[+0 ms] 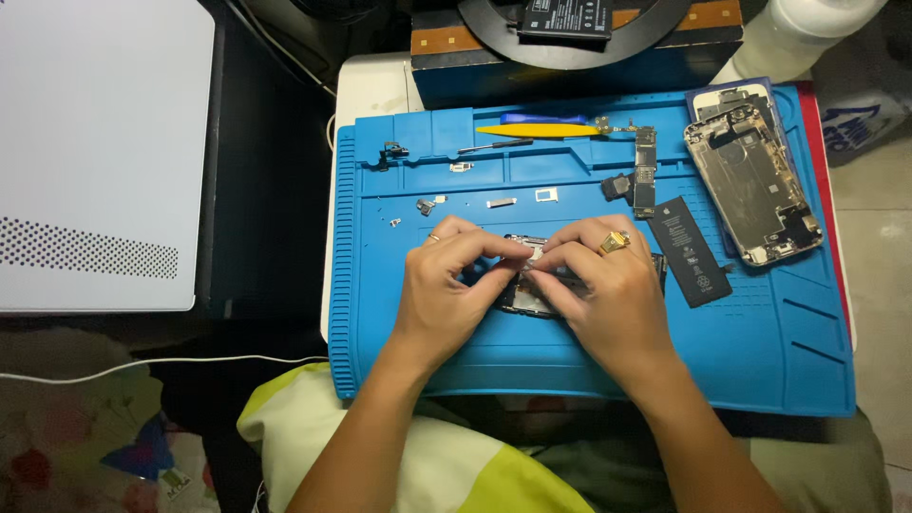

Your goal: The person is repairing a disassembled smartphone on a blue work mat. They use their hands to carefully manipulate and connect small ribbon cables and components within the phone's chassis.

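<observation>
Phone parts (528, 288), dark and mostly hidden, lie under both your hands near the middle of the blue work mat (760, 351), and that is where your fingers meet. Your left hand (446, 285) comes in from the lower left with its fingertips pinched together on a small pale piece at the top of the parts; a thin ring shows on one finger. Your right hand (598, 285) comes in from the lower right, its fingers closed on the same small piece and pressing down on the dark parts, a gold ring (614, 242) on one finger. How much of the parts lies beneath your palms cannot be told. Just to the right of your right hand a black battery (691, 250) lies flat on the mat. Beyond it, toward the right corner, an opened phone shell (753, 183) rests tilted, its insides showing. Farther up, a narrow circuit board (645, 171) lies near the middle, with small screws and brackets (432, 204) scattered to its left. Along the far edge of the mat a yellow pry tool (537, 130) lies crosswise, with a white tabletop (372, 90) showing past the mat's corner.
</observation>
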